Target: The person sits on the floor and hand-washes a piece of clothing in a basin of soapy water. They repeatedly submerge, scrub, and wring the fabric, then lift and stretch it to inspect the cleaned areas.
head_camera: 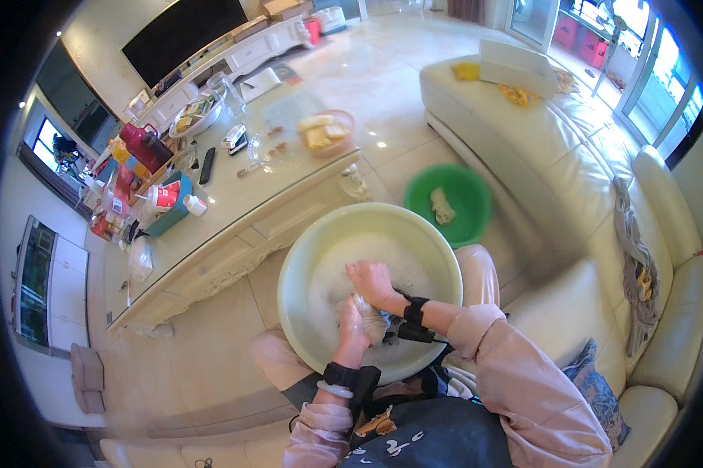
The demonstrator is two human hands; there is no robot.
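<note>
Before me a large pale-green plastic basin [296,275] holds sudsy water [351,248] with white foam. Both hands are over the basin, gripping one wet, light-coloured cloth [374,329] between them. My left hand [353,327] holds its lower, nearer part, thumb upward. My right hand [372,284] is closed in a fist around the cloth's upper end. Dark and blue fabric [393,322] shows in the water beside the cloth, partly hidden by my right forearm. Just beyond the basin, a green basin [415,199] contains a twisted pale cloth [442,206].
To the left stands a glass-topped coffee table [222,216] bearing a red thermos [143,146], a remote control [207,165], a teal bin [173,213] and a pink bowl [351,137] of yellowish pieces. A cream leather sofa [567,175] runs along the right, with a grey garment [635,257] over it.
</note>
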